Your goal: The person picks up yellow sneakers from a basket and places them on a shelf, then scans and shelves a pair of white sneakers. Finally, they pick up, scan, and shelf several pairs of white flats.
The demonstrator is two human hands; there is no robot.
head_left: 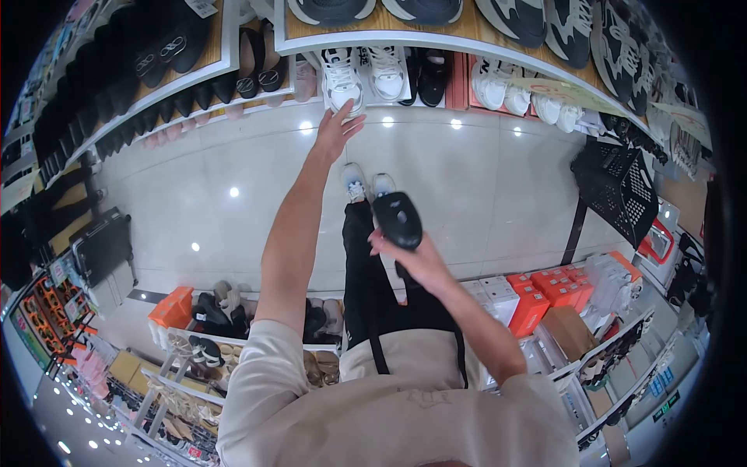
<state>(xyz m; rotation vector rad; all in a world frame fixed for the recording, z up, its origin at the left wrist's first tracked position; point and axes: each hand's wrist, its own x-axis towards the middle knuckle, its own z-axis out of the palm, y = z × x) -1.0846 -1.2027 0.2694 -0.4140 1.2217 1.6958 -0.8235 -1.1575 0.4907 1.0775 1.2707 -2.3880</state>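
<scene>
My left hand point(338, 134) is stretched forward with its fingers apart, fingertips right at the toe of a white sneaker point(341, 82) on the lower shelf. A second white sneaker point(385, 74) stands beside it on the right. Black shoes point(430, 78) sit further right on that shelf. In front of my body, my right hand point(420, 257) is wrapped around a black handheld barcode scanner point(398, 220), its rounded head pointing forward over the floor. The scanner's handle is mostly hidden by the hand.
Dark sneakers point(510, 19) line the upper shelf point(467, 39). To the left stand dark flats point(171, 50). A black perforated crate point(618, 187) is at the right, a black case point(101, 241) at the left. Orange shoeboxes point(529, 303) and a shoe rack point(183, 381) are behind me.
</scene>
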